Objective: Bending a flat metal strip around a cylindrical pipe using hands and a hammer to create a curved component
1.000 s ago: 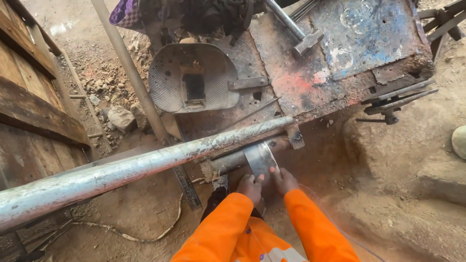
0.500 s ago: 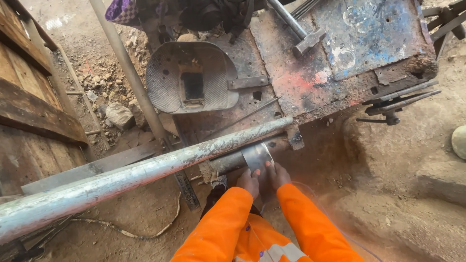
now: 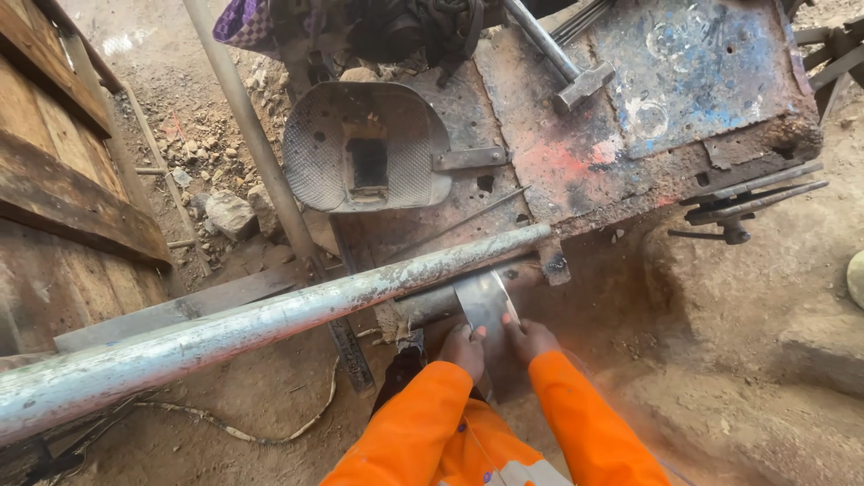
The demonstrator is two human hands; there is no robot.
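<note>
Barely shifted since a second ago, our left hand [image 3: 464, 346] and right hand [image 3: 529, 338] clamp the bright metal strip [image 3: 486, 301] at lower centre, steadying it against the long galvanized pipe [image 3: 270, 315].

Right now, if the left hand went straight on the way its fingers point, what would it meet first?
The left hand already touches the flat shiny metal plate. Straight on, it would probably meet the long grey galvanised steel pipe next, though depth is unclear.
</note>
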